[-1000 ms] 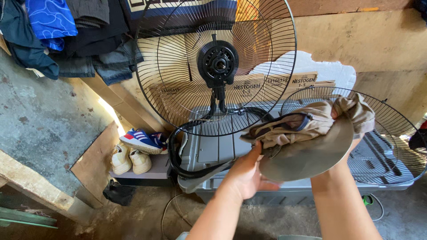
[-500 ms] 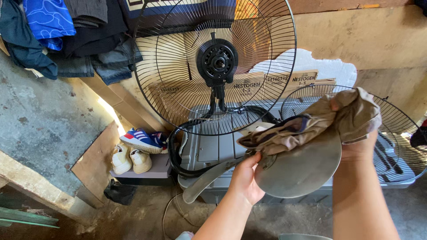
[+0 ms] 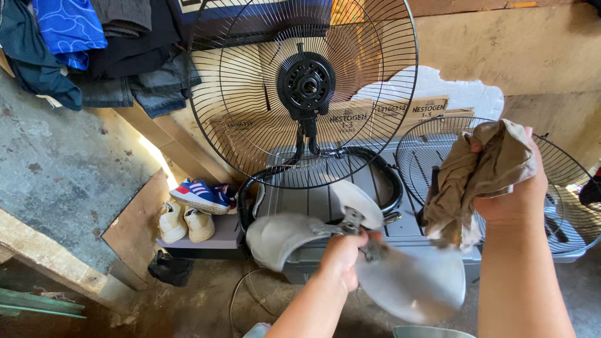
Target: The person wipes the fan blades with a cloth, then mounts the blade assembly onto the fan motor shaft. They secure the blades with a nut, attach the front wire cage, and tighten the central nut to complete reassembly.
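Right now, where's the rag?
Head view, right side: the rag is bunched in the right hand, raised before the loose fan guard, above the fan blade.

A rough home storage corner: clothes (image 3: 94, 50) hang left of the fan guard (image 3: 303, 87), shoes (image 3: 194, 209) sit below it, bare concrete wall (image 3: 56, 163) alongside.

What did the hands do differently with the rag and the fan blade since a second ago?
The right hand lifted the brown rag up off the grey fan blade and away to the right, so all the blades now show. The left hand kept its grip at the blade's hub. The fan guard with its motor, the loose grille and the shoes stayed put.
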